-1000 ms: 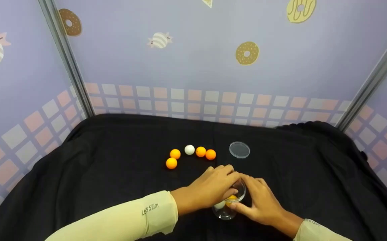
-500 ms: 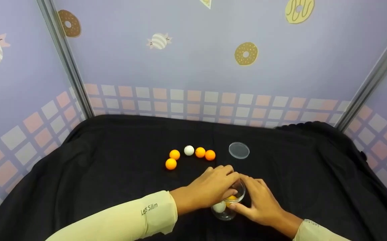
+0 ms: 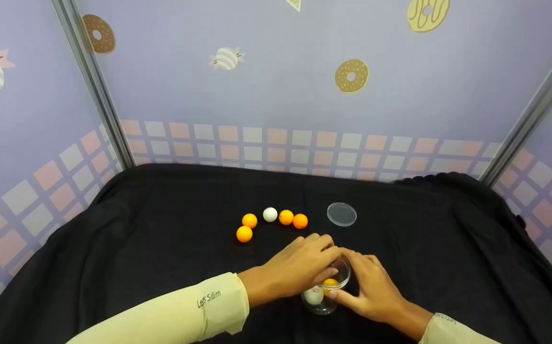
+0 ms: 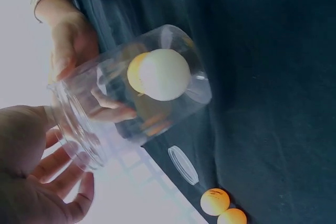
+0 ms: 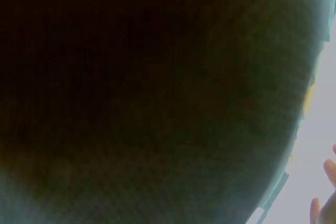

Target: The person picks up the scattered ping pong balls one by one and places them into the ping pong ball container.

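Note:
In the head view a clear jar (image 3: pixel 321 308) stands at the front of the black cloth, its mouth uncovered. Inside it are a white ping-pong ball (image 3: pixel 313 295) and an orange ping-pong ball (image 3: pixel 329 285). My left hand (image 3: pixel 302 265) holds the jar by its rim, thumb at the mouth. From the other side my right hand (image 3: pixel 376 289) grips the jar near the neck, thumb toward me. Through the transparent wall in the left wrist view, the white ball (image 4: pixel 165 74) overlaps the orange one (image 4: pixel 136 73). Dark, blurred material fills most of the right wrist view.
Farther back lie a white ball (image 3: pixel 270 214) and several orange balls, among them a touching pair with the nearer orange ball (image 3: pixel 244 234). A clear round lid (image 3: pixel 342 214) lies to their right. Patterned walls (image 3: pixel 276 86) enclose the black-covered table (image 3: pixel 171 229).
Inside the jar the white ball has shifted slightly and shows more plainly, now with a printed mark. Both hands keep nearly the same place on the jar.

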